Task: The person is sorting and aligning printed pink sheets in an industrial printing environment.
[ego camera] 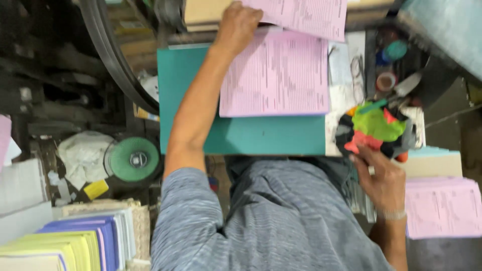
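At the teal board's far edge, left hand pinches pink sheets; right hand seemingly grips a crowded multicoloured rag bundle.

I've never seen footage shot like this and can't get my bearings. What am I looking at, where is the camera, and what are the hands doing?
There is no machine: a person works with bare hands, and one camera worn on the head looks straight down. The grey shirt is the person's own. On the teal work surface lies a stack of pink printed sheets. The left hand reaches forward and rests at the stack's far corner. The right hand touches a bundle of green, orange and black rags. More pink sheets lie at the right.
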